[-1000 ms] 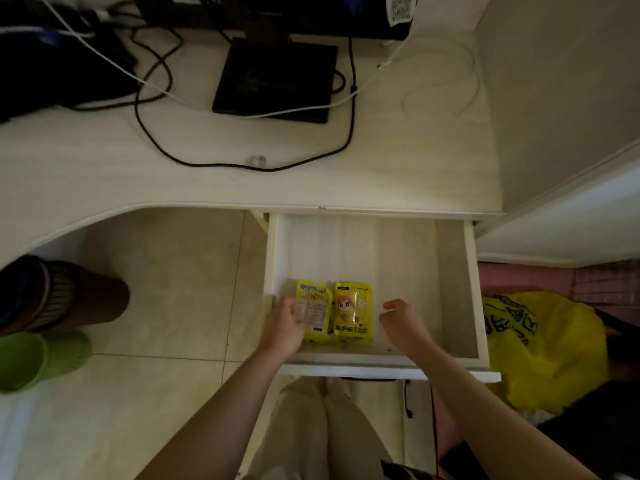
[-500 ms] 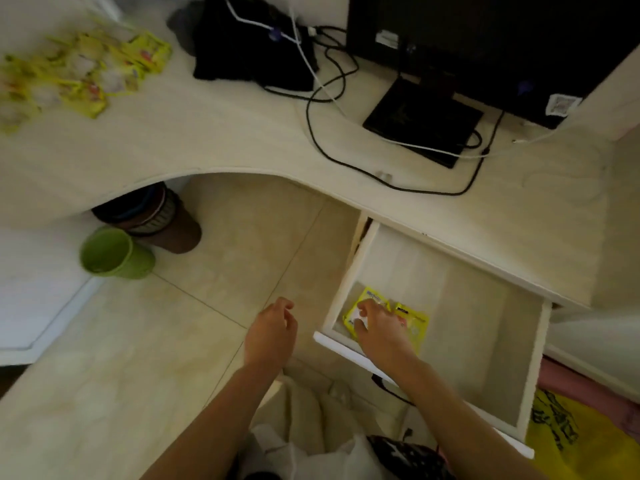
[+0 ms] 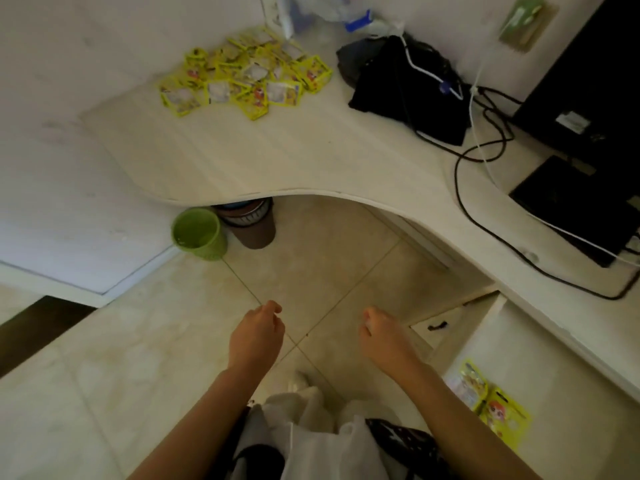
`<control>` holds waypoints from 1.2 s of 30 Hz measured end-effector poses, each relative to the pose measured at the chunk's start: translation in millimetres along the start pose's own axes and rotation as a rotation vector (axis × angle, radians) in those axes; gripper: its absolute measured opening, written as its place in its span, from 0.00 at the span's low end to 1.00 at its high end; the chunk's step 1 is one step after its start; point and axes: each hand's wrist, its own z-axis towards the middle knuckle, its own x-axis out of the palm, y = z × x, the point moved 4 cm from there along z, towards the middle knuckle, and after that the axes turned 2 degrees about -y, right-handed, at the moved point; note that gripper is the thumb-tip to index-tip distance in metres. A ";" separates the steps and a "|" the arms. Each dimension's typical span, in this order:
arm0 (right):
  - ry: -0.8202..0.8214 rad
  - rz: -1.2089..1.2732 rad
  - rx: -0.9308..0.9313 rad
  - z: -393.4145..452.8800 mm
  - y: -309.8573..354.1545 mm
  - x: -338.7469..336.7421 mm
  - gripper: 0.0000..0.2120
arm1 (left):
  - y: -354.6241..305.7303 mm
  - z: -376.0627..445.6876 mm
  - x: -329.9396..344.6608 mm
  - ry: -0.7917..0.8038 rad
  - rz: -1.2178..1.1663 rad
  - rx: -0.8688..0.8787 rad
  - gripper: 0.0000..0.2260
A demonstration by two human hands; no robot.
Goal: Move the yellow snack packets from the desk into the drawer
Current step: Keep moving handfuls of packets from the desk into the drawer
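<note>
The floor (image 3: 145, 358) is made of big pale tiles, and a curved white tabletop (image 3: 277, 157) bends around it from the far left to the right. On the far left part of the tabletop lies a messy pile of yellow snack packets (image 3: 247, 76). To the right of the pile sits a black bag (image 3: 408, 84) with a white cable across it. Black cables (image 3: 485, 188) loop over the tabletop toward a dark monitor (image 3: 595, 74) at the far right, which stands on a flat black base (image 3: 571, 206).

Under the tabletop, on the floor, stands a green bin (image 3: 199, 233) just beside a brown bin (image 3: 251, 223).

At the near right the white drawer (image 3: 554, 344) is pulled out. Two yellow packets in the drawer (image 3: 491, 407) lie flat side by side near its front left corner.

Both arms reach out over the floor, well apart from the drawer and the pile. The left hand (image 3: 254, 339) hangs in the air with its fingers loosely curled and nothing in it. The right hand (image 3: 384, 341) is also in the air, near the left edge of the drawer, fingers loosely bent and holding nothing. Neither hand touches a packet.

At the near edge, light clothes (image 3: 311, 434) show between the arms.
</note>
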 end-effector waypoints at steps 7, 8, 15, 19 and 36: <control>-0.011 -0.024 -0.058 60.6 77.7 -4.1 0.14 | 39.8 69.3 -48.7 -0.056 0.007 -0.045 0.10; -0.008 -0.039 -0.069 71.1 86.6 -6.5 0.15 | 41.1 80.3 -52.5 -0.055 0.009 -0.046 0.10; -0.051 -0.082 -0.129 164.4 132.1 -34.6 0.12 | 25.7 177.3 -75.6 -0.077 0.005 -0.034 0.11; -0.049 -0.100 -0.197 220.7 157.3 -56.8 0.11 | 12.2 230.1 -86.5 -0.099 -0.037 -0.049 0.11; 0.005 -0.194 -0.278 411.7 263.2 -122.9 0.16 | 51.3 411.8 -140.0 -0.048 -0.136 -0.255 0.10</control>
